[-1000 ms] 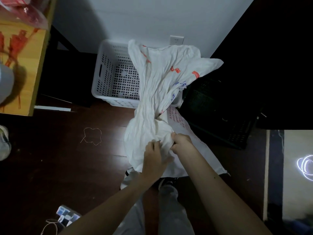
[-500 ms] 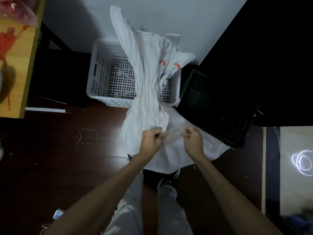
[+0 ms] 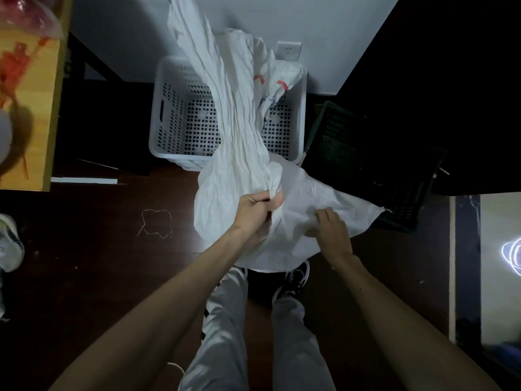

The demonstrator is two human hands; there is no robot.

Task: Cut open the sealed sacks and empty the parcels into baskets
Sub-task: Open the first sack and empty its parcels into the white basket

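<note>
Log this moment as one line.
left hand: grips sack | right hand: holds sack | sack: held over white basket

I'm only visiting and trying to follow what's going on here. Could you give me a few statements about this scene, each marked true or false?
1. The left hand grips a bunched part of the white sack. True.
2. The white basket stands on a table. False: it stands on the floor by the wall.
3. A dark crate sits right of the basket. True.
4. The sack lies flat on the floor. False: it is held up over the basket.
5. A loop of string lies on the floor. True.
</note>
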